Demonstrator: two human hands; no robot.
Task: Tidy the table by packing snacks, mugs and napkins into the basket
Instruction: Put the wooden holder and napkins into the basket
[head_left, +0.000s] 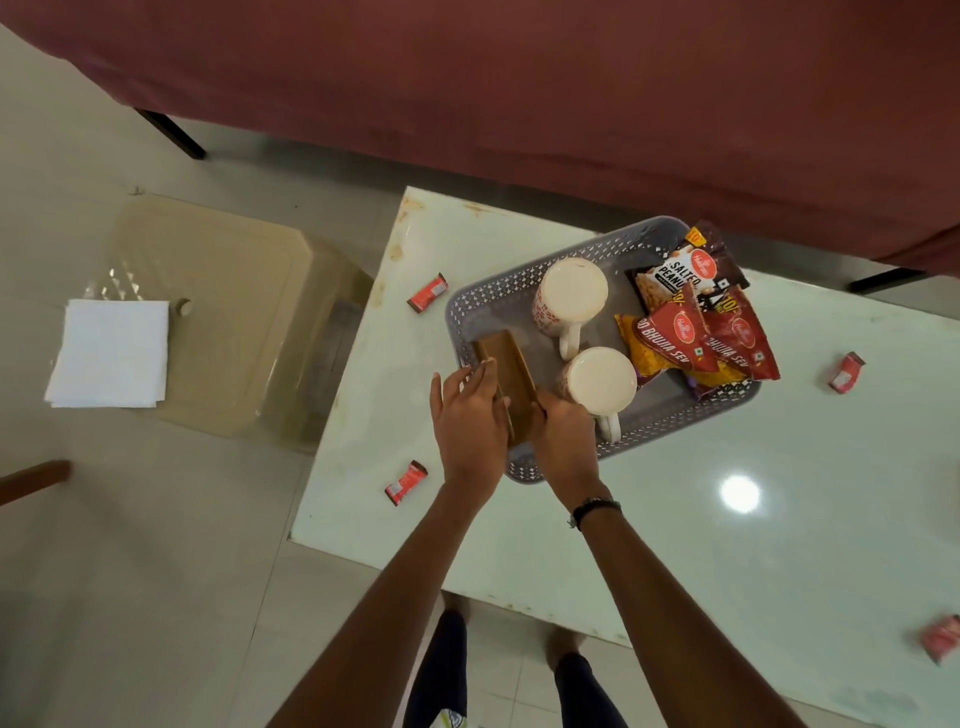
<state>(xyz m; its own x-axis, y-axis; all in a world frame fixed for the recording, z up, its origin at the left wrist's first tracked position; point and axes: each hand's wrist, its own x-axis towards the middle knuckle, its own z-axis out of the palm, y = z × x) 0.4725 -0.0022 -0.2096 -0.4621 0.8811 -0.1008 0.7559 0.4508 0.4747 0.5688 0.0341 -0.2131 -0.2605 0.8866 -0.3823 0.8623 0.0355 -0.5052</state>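
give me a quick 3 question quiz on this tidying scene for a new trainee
1. True or false: both mugs are already inside the basket.
2. How many small red sachets lie on the table outside the basket?
A) two B) four C) six
3. Fill in: the white napkins lie on the plastic ____ beside the table.

Key
1. True. Both stand in the basket, and the second mug is nearer the person.
2. B. Sachets lie at and.
3. stool. Meanwhile the left hand and right hand have their grip on a brown box at the basket's near corner.
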